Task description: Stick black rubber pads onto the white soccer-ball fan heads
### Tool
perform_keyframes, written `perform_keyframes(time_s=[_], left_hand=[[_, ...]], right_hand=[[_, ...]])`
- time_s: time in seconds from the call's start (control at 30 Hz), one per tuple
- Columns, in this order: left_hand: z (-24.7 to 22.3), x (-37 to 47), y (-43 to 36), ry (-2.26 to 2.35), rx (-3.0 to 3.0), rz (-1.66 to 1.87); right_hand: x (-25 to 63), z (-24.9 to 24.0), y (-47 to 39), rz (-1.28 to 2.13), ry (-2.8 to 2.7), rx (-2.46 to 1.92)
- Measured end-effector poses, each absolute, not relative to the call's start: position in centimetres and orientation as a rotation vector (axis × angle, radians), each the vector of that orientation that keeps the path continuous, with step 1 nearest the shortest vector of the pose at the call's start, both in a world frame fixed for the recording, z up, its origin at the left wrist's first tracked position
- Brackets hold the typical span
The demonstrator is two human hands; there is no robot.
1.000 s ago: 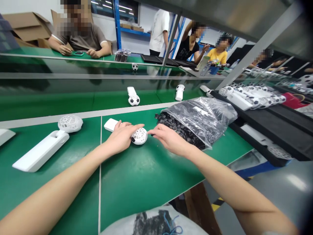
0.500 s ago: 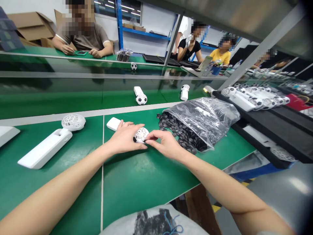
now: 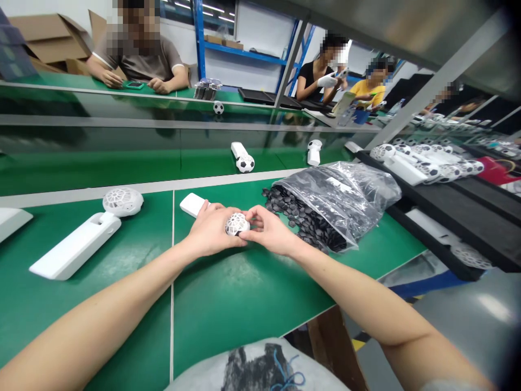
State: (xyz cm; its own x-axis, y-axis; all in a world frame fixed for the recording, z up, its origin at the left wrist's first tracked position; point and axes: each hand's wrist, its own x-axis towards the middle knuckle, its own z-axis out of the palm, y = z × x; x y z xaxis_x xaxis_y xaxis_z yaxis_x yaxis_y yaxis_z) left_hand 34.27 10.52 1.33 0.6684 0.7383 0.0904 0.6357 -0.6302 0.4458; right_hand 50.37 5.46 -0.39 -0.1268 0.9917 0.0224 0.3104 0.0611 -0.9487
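A white handheld fan with a football-patterned, openwork round head lies at the middle of the green table. My left hand is closed around it, and the fan's white handle sticks out beyond my fingers at the upper left. My right hand has its thumb and fingertips against the right side of the fan's head. A dark patch shows low on the head near that thumb; whether a loose piece is under the fingers is hidden. Just right of this hand, small black pieces spill from a clear plastic bag.
Another white fan lies at the left, its lattice head towards the back. Football-headed fans, one of them this fan, lie on the green conveyor belt. Black trays with fans stand at the right. Several people sit across the line.
My right hand's fingers have shifted up and around the side of the fan's head. The fans on the belt have moved right. A gloved co-worker's hands have come down.
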Motion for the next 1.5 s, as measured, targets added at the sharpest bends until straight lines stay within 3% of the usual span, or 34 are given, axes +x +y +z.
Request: perform_keyframes(time_s=[0.2, 0.37, 0.43, 0.6, 1.03, 1.5], left_hand=[[2.0, 33.4, 10.6, 0.805, 2.471, 0.191], [1.4, 34.1, 9.6, 0.958, 2.442, 0.107], [0.9, 34.5, 9.5, 1.028, 2.408, 0.149], [1.1, 34.1, 10.1, 0.757, 2.374, 0.082], [1.2, 33.1, 10.9, 0.622, 2.355, 0.117], [1.8, 33.0, 10.7, 0.656, 2.321, 0.099]], right_hand=[[53.4, -0.3, 5.8, 1.098, -1.553, -1.344], [58.8, 0.7, 6.3, 0.301, -1.759, -1.830], [59.5, 0.7, 6.3, 0.196, -1.852, -1.882], [58.0, 0.0, 6.6, 0.202, -2.018, -1.843], [57.1, 0.6, 7.3, 0.434, -2.055, -1.833], [53.2, 3.0, 3.4, 0.211, -2.428, -1.134]])
